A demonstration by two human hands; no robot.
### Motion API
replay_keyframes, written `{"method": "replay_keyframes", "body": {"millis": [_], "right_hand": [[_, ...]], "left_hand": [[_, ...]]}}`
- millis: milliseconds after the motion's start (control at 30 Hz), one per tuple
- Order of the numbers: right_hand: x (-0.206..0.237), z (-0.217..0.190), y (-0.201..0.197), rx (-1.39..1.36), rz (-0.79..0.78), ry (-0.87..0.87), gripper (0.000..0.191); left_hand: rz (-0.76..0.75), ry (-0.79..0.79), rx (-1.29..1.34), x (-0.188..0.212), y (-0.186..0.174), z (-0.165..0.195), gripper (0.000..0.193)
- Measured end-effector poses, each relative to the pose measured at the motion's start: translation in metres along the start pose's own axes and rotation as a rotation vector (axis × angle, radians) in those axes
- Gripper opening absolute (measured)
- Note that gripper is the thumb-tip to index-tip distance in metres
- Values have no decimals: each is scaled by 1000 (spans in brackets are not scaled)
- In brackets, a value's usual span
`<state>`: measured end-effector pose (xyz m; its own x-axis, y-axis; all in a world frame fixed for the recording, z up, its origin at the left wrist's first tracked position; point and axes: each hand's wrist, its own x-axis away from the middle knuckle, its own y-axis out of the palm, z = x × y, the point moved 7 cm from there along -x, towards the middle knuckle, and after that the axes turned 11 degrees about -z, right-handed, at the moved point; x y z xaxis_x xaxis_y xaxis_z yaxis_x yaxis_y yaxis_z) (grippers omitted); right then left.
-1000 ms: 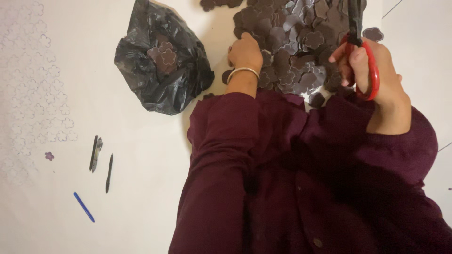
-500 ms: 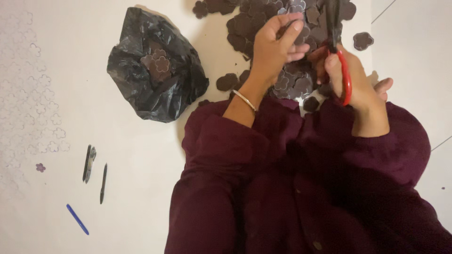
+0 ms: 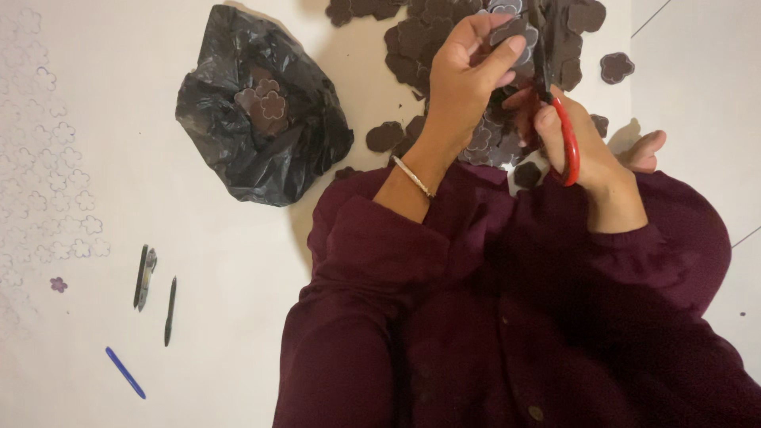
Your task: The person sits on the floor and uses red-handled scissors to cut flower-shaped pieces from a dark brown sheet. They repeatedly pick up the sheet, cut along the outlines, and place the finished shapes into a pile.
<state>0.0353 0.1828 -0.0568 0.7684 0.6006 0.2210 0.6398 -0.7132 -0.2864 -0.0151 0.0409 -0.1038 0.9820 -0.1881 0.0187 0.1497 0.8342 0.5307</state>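
My left hand is raised above the floor and pinches a small grey flower-shaped cutout between thumb and fingers. My right hand grips red-handled scissors, whose dark blades point up at the cutout's edge. Beneath both hands lies a heap of dark brown flower-shaped pieces. A thin silver bangle circles my left wrist. Maroon sleeves cover both arms.
A crumpled black plastic bag with flower pieces on it lies to the left. Two dark pens, a blue pen and a small purple flower rest on the white sheet. Flower outlines are drawn at the far left.
My left hand lifted off the heap with a flower piece and rose toward the scissors. My right hand brought the scissors in to meet it.
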Motion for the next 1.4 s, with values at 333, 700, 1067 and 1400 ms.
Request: {"method": "replay_keyframes", "body": {"millis": [333, 700, 1067, 1400], "right_hand": [[-2, -3, 8, -11, -4, -28, 95], [-4, -2, 8, -27, -10, -38, 95], [-3, -9, 8, 23, -25, -77, 100], [-4, -8, 7, -25, -37, -45, 104]], "left_hand": [[18, 18, -43, -1, -1, -1, 32], [6, 58, 28, -1, 2, 9, 33], [8, 66, -21, 0, 6, 15, 28], [-26, 56, 24, 0, 6, 14, 24]]}}
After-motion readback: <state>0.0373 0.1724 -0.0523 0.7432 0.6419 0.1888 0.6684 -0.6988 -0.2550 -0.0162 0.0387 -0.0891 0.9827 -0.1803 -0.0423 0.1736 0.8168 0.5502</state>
